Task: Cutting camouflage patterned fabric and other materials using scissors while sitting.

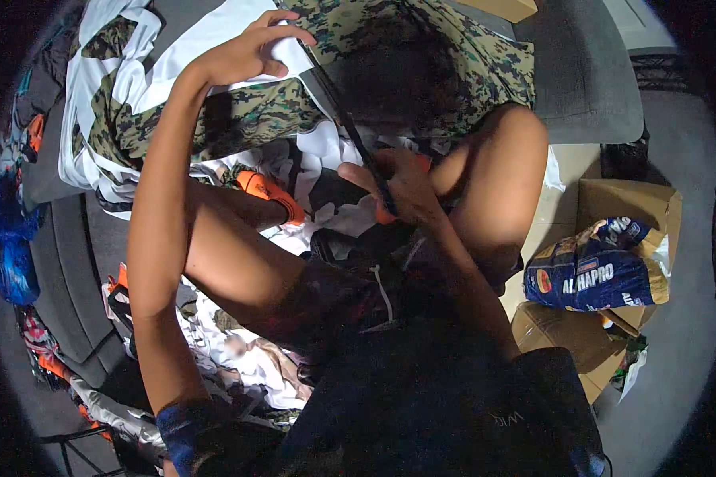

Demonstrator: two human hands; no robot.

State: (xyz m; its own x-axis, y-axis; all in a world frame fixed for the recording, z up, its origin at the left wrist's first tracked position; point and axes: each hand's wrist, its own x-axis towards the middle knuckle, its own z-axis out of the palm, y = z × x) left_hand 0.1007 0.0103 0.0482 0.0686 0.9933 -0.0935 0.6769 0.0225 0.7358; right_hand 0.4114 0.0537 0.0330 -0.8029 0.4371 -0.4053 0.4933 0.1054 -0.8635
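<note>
A long, narrow black strip (344,115) runs straight and slanted between my hands; its exact kind I cannot make out. At its far end, my left hand (243,52) has curled fingers and thumb about the tip, beside white cloth (187,56). The near end lies in my right hand (406,184), whose fingers wrap it while the thumb points left. Beneath and beyond the strip spreads green-and-brown camouflage fabric (326,24), partly in dark shadow. Some of the strip's near end is hidden against my dark clothes.
I sit with knees bent among heaped white and patterned cloth (250,362). An orange piece of fabric (266,193) lies by my left leg. Grey cushioned seating (589,87) spans the far side. At right, a blue-and-gold bag (597,266) rests on cardboard boxes (644,195). A blue plastic bag (9,254) is far left.
</note>
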